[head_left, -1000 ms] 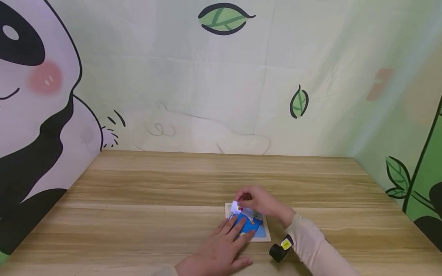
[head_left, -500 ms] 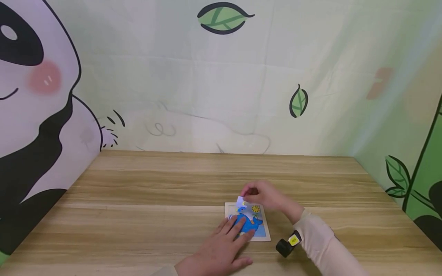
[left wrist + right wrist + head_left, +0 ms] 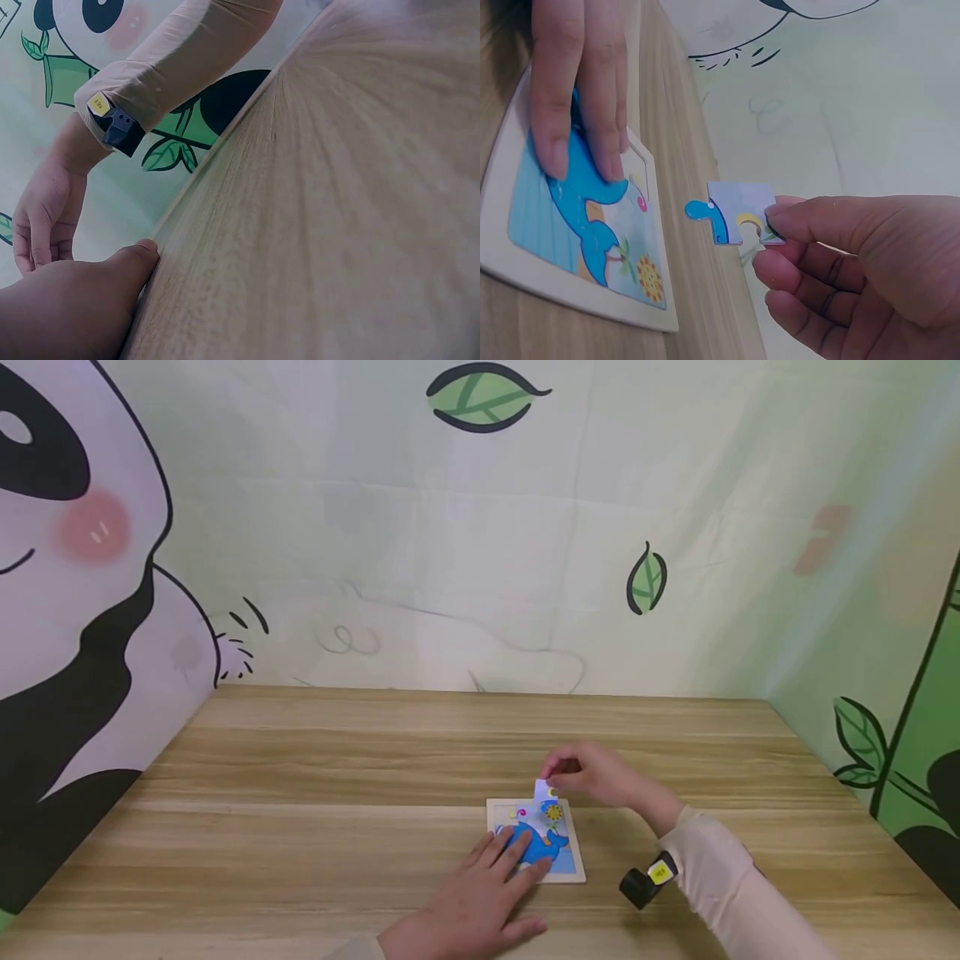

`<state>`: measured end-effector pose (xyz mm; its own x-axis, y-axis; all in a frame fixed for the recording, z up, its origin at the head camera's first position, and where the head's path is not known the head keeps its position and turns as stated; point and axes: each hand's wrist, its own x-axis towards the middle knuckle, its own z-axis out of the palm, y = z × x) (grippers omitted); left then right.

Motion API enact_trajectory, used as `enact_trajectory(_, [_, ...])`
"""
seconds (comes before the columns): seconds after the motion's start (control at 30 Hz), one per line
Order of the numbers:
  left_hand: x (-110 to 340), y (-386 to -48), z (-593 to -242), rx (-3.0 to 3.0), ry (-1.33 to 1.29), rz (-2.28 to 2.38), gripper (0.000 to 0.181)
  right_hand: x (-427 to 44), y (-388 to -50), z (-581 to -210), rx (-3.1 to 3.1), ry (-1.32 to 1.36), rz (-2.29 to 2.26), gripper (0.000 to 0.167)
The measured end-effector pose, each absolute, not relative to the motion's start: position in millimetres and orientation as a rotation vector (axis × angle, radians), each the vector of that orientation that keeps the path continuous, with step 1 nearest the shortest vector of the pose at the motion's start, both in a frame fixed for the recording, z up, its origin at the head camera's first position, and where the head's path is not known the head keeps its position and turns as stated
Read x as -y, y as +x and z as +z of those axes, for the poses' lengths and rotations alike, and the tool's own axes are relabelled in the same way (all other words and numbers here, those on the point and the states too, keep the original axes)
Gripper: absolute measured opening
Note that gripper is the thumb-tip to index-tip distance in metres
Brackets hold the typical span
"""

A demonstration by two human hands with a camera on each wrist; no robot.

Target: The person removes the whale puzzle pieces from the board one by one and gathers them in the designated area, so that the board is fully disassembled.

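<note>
A jigsaw piece (image 3: 731, 211), pale lilac with a blue part and a bit of yellow, is pinched between the thumb and forefinger of the right hand (image 3: 855, 262) in the right wrist view. In the head view the right hand (image 3: 600, 774) holds that piece (image 3: 543, 791) just above the top edge of a framed puzzle (image 3: 567, 865) with a blue whale and a yellow sun. The left hand (image 3: 480, 897) lies with spread, straight fingers on the puzzle's lower left part, covering some of the picture. The left wrist view shows the left hand's thumb side (image 3: 75, 300) on the table.
The wooden table (image 3: 300, 843) runs back to a wall cloth (image 3: 337, 527) printed with a panda and leaves. A black strap with a yellow label (image 3: 662, 872) is on the right wrist, its black block (image 3: 638, 889) hanging close above the table.
The right hand has moved right and slightly away from the body with the piece, from the puzzle's upper left to its top edge. The left hand has stayed in place.
</note>
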<state>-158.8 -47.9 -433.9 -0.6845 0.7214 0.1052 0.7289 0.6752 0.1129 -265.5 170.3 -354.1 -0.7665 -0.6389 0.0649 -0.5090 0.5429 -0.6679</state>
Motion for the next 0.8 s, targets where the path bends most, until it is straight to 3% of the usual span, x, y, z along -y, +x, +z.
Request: enact_trajectory(0.8, [47.7, -158.3, -433.0, 2.846, -1.226, -0.245, 0.065, -208.2, -264.7, -348.9, -2.625, -0.916, -0.974, 0.005])
